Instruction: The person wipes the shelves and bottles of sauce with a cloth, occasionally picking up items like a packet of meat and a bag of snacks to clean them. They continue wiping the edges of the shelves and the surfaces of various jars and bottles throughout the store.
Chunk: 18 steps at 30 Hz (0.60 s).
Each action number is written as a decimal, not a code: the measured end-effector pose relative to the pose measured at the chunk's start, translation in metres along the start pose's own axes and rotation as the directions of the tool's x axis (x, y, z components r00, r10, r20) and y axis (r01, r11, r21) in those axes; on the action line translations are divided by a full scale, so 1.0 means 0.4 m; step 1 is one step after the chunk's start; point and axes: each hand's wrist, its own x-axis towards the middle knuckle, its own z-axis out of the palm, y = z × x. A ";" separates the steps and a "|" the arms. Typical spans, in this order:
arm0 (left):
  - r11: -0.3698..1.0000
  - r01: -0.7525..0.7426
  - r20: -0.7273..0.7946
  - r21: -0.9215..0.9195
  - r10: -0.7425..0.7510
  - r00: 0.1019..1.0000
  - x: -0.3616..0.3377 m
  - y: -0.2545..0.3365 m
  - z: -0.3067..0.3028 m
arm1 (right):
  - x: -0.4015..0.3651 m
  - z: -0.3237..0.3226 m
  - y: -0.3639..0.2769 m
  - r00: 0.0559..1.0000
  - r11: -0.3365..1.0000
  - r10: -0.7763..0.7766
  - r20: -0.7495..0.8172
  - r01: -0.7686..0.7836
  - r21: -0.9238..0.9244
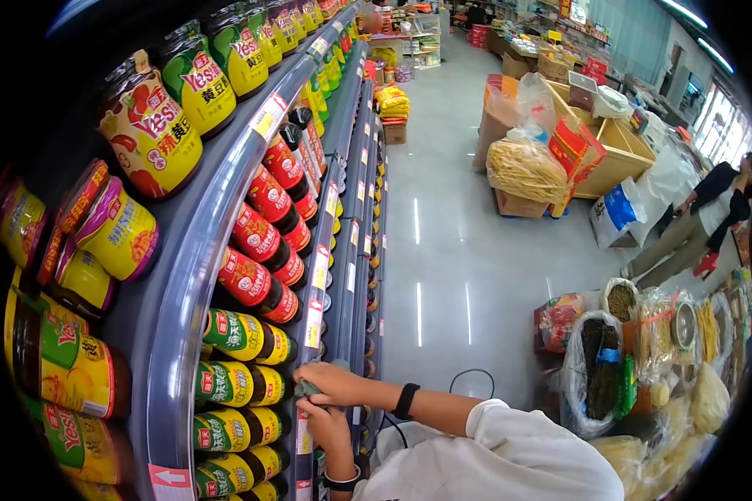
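Crumpled grey-green cloth (pixel 308 387) against grey shelf rail (pixel 324 234), beside green-labelled sauce bottles (pixel 234 384), right hand (pixel 338 382) closed over it, left hand (pixel 326 426) curled just below, touching, grip unclear.

Wears loose, creased white long sleeve (pixel 510 442), cut short of the wrist. Has plain black band (pixel 405 401) on wrist behind right grip (pixel 330 382), and a second, watch-like black strap (pixel 342 481) behind left grip (pixel 326 426). Trails thin black cable (pixel 472 373) looping beside the sleeve.
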 end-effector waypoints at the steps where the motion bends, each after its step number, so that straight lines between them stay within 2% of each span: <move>1: 0.998 -0.043 -0.032 -0.035 0.042 0.999 0.005 -0.006 0.013 | 0.002 -0.009 0.003 0.999 0.999 0.012 0.032 -0.014 0.039; 2: 0.994 -0.086 -0.068 -0.067 0.081 0.994 0.009 -0.009 0.021 | 0.006 -0.017 0.006 0.998 0.997 0.022 0.065 -0.027 0.078; 3: 0.991 -0.028 0.020 -0.132 0.031 0.999 0.014 -0.003 0.019 | 0.011 -0.024 0.015 0.996 0.994 0.034 0.081 -0.043 0.102; 7: 0.988 -0.040 0.016 -0.151 0.043 0.999 0.047 0.041 0.044 | 0.029 -0.058 0.056 0.999 0.994 0.021 0.040 -0.025 0.107; 12: 0.963 -0.226 -0.073 -0.145 0.217 0.973 0.114 0.093 0.099 | 0.057 -0.123 0.117 0.998 0.974 0.059 0.008 -0.059 0.217; 13: 0.976 -0.165 -0.022 -0.143 0.163 0.986 0.131 0.115 0.104 | 0.068 -0.138 0.136 0.997 0.968 0.072 -0.011 -0.068 0.241; 16: 0.958 -0.242 -0.052 -0.155 0.237 0.970 0.206 0.153 0.140 | 0.111 -0.199 0.183 0.995 0.954 0.083 -0.048 -0.066 0.293; 18: 0.948 -0.268 -0.076 -0.171 0.259 0.963 0.250 0.189 0.167 | 0.135 -0.250 0.210 0.991 0.930 0.135 -0.002 -0.126 0.345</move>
